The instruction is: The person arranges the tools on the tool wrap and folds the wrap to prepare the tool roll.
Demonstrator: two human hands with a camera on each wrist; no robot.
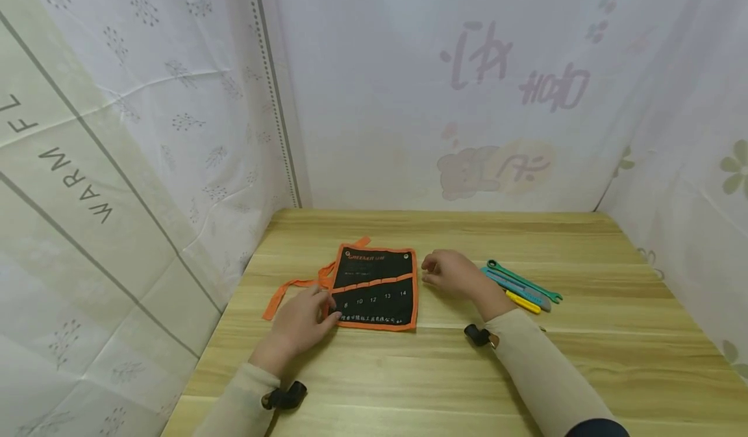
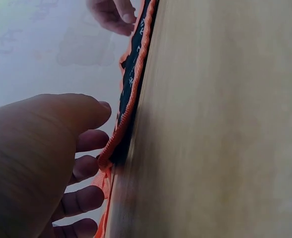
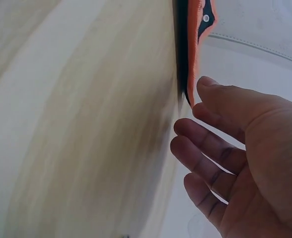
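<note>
Fingers parted and clasping nothing, a left hand (image 1: 300, 320) and right hand (image 1: 456, 273) flank a pouch (image 1: 374, 294) on the worktop (image 1: 403, 385). Its unfolding looks complete, with perhaps only smoothing left; tools (image 1: 528, 291) lie apart at right.

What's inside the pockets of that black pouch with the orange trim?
No tool sticks up past the orange pocket edge of the black pouch. The numbered front covers the pocket interiors, so I can't tell if anything's deeper; the left hand hides some of its left side.
</note>
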